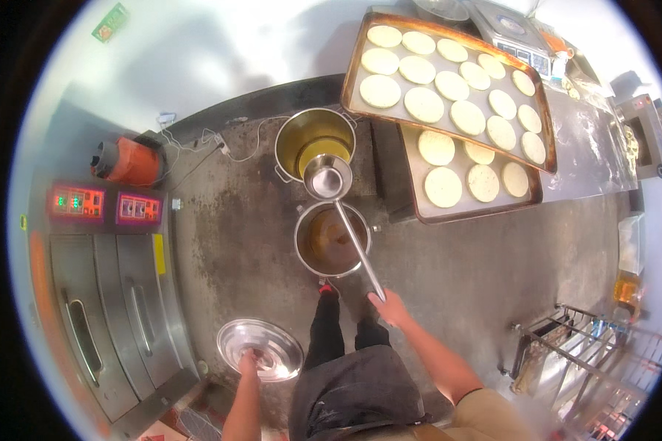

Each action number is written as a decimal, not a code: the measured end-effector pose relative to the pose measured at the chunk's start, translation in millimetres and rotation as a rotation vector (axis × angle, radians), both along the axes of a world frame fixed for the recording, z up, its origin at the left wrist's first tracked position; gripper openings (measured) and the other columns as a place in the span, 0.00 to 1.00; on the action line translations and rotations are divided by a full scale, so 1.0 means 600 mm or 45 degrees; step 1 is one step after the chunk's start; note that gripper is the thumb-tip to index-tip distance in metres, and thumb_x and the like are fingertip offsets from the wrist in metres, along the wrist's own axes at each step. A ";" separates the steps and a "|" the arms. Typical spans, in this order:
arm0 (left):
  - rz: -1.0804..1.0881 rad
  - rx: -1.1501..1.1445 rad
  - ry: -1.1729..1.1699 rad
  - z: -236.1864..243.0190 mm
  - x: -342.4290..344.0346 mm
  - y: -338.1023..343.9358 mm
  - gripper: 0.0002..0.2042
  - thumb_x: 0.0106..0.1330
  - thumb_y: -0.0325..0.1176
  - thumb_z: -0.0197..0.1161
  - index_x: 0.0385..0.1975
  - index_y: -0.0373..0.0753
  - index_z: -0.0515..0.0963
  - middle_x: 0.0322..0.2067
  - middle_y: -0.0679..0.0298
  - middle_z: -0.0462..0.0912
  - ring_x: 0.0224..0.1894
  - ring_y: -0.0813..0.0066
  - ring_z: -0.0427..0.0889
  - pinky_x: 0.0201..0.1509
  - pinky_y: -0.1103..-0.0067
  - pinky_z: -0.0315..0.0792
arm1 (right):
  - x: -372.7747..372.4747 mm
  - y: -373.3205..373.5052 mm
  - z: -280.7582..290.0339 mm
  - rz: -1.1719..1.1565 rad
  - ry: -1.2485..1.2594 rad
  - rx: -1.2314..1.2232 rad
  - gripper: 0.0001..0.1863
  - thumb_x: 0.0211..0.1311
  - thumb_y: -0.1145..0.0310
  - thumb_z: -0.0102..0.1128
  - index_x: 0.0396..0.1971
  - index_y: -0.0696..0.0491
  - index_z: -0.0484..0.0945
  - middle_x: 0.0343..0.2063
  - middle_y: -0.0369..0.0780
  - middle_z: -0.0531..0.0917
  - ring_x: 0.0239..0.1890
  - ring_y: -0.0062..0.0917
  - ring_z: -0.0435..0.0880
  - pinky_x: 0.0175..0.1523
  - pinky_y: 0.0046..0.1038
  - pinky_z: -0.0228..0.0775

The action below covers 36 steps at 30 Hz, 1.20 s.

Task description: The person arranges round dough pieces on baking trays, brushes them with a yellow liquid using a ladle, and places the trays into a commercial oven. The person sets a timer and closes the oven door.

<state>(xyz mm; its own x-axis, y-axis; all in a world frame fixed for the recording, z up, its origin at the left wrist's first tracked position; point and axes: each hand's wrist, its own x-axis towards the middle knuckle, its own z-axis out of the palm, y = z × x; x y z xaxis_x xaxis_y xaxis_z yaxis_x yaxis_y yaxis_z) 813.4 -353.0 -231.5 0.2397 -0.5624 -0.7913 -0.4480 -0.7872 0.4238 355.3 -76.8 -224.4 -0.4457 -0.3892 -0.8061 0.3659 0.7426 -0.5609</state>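
Note:
My right hand (391, 308) grips the long steel handle of a ladle (328, 176), whose bowl is over the near edge of the far pot (293, 136), which holds yellow liquid. Directly below it, a second steel pot (305, 246) with brownish contents stands on the floor by my feet, under the handle. My left hand (248, 360) holds a round steel lid (232, 338) out at my lower left, fingers closed at its middle.
Two trays (463, 73) of pale dough rounds stand on a worktable (588, 162) at upper right. Steel ovens (103, 309) line the left, with an orange appliance (136, 160) behind. Cables (254, 154) lie on the floor (228, 257). A metal rack (566, 345) stands at lower right.

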 end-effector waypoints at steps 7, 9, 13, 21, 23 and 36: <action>0.035 -0.025 -0.002 0.010 0.021 0.044 0.09 0.75 0.42 0.59 0.34 0.45 0.78 0.26 0.69 0.77 0.31 0.72 0.79 0.44 0.73 0.73 | 0.066 0.099 0.017 0.449 0.534 0.297 0.17 0.74 0.58 0.59 0.46 0.57 0.69 0.34 0.55 0.86 0.42 0.53 0.88 0.45 0.53 0.77; 0.091 0.017 -0.071 0.017 0.027 0.053 0.09 0.74 0.42 0.60 0.34 0.46 0.78 0.26 0.70 0.77 0.30 0.72 0.78 0.44 0.73 0.73 | 0.075 0.078 -0.019 0.505 0.576 0.337 0.15 0.74 0.60 0.58 0.47 0.56 0.69 0.37 0.55 0.86 0.43 0.55 0.87 0.46 0.55 0.77; 0.143 0.007 -0.027 0.022 0.050 0.065 0.10 0.73 0.43 0.60 0.31 0.48 0.77 0.26 0.70 0.77 0.30 0.73 0.77 0.40 0.74 0.70 | 0.074 0.011 -0.100 0.498 0.636 0.388 0.12 0.72 0.65 0.56 0.48 0.56 0.71 0.43 0.54 0.85 0.43 0.54 0.88 0.48 0.53 0.80; 0.237 0.085 0.066 0.012 0.085 0.072 0.13 0.72 0.46 0.59 0.24 0.53 0.74 0.22 0.73 0.76 0.26 0.76 0.75 0.37 0.74 0.66 | 0.062 -0.124 -0.219 0.451 0.410 0.672 0.18 0.70 0.67 0.55 0.55 0.58 0.71 0.52 0.55 0.84 0.53 0.49 0.87 0.57 0.46 0.81; 0.188 0.090 0.071 0.006 0.092 0.072 0.13 0.72 0.48 0.58 0.26 0.54 0.75 0.23 0.73 0.77 0.28 0.75 0.76 0.42 0.74 0.65 | 0.081 -0.137 -0.245 0.412 0.427 0.672 0.18 0.70 0.66 0.55 0.54 0.58 0.71 0.53 0.56 0.84 0.54 0.51 0.87 0.58 0.46 0.80; 0.217 0.193 -0.120 -0.019 0.085 0.047 0.11 0.72 0.47 0.59 0.31 0.50 0.75 0.31 0.71 0.79 0.39 0.74 0.80 0.44 0.73 0.65 | 0.104 -0.152 -0.316 0.304 0.276 0.581 0.25 0.75 0.51 0.57 0.56 0.59 0.73 0.51 0.62 0.84 0.57 0.56 0.83 0.62 0.52 0.75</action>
<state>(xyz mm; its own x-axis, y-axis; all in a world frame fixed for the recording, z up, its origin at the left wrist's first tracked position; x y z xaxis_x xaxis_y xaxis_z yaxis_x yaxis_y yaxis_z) 864.5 -324.6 -242.9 0.3977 -0.3842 -0.8332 -0.3350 -0.9062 0.2580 417.7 -167.9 -414.2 -0.5625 -0.1329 -0.8160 0.0696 0.9759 -0.2069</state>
